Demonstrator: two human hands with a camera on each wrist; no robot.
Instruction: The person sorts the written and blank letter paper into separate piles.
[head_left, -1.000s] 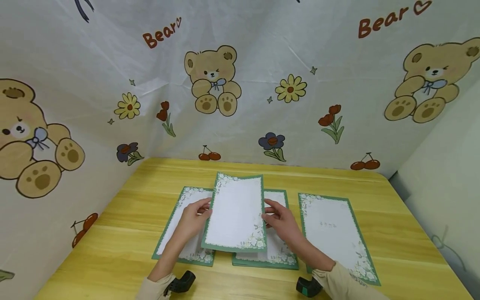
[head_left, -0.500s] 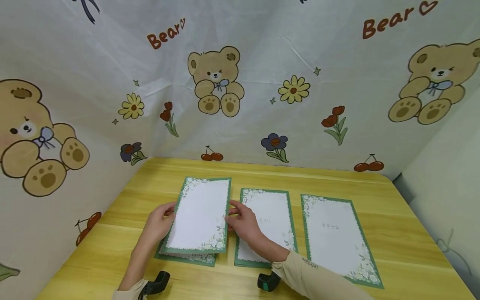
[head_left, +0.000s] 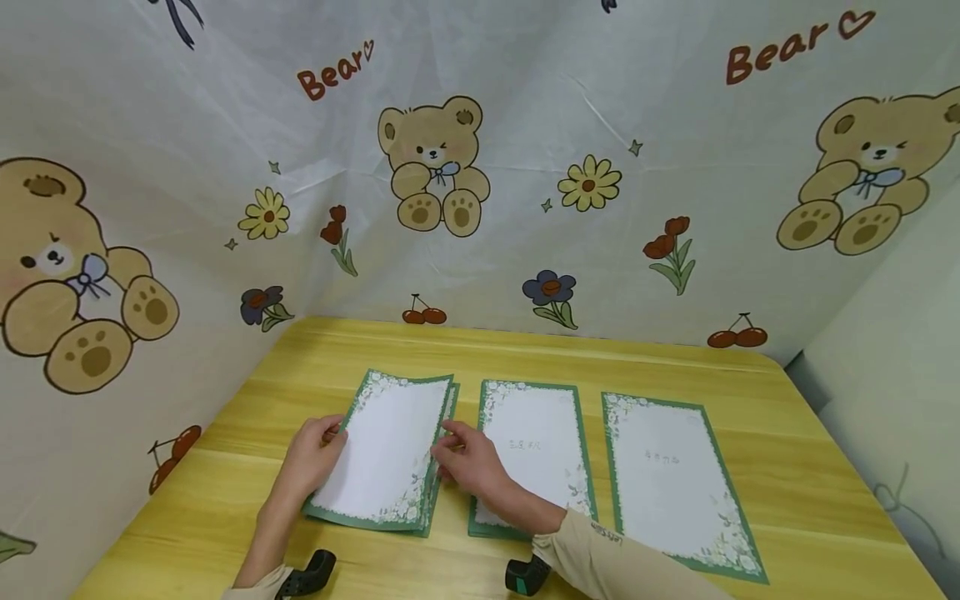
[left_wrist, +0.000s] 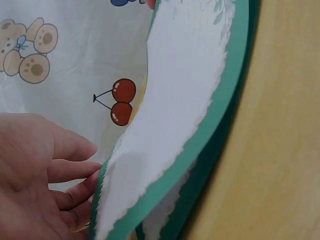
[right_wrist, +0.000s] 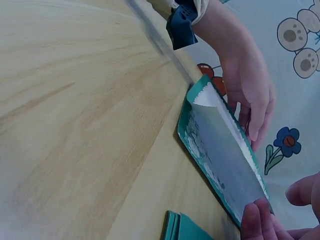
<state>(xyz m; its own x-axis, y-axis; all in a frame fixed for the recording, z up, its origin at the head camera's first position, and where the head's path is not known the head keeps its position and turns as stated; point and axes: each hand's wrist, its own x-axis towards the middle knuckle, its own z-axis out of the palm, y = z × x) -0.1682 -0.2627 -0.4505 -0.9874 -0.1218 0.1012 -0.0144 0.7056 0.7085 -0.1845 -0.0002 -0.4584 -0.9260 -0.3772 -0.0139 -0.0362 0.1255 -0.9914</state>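
A white sheet point(head_left: 390, 450) with a green border and pale flowers lies low over a matching sheet point(head_left: 454, 402) at the table's left, whose right margin peeks out. My left hand point(head_left: 307, 454) holds its left edge; in the left wrist view the fingers point(left_wrist: 75, 170) reach the green border. My right hand point(head_left: 472, 458) is at the right edge, fingers curled under the paper, with the thumb point(right_wrist: 301, 191) apart from them in the right wrist view. The held sheet point(left_wrist: 170, 110) bows between both hands, leaving a gap beneath.
In the middle of the yellow wood-grain table point(head_left: 570, 354) lies a layered stack of matching sheets point(head_left: 528, 417), partly behind my right forearm. Another sheet point(head_left: 667, 483) with faint writing lies to the right. A bear-print cloth point(head_left: 495, 283) hangs behind.
Both hands have carried the sheet from above the middle leftward, then lowered it close over the left sheet. The middle stack, covered earlier, now shows its written face.
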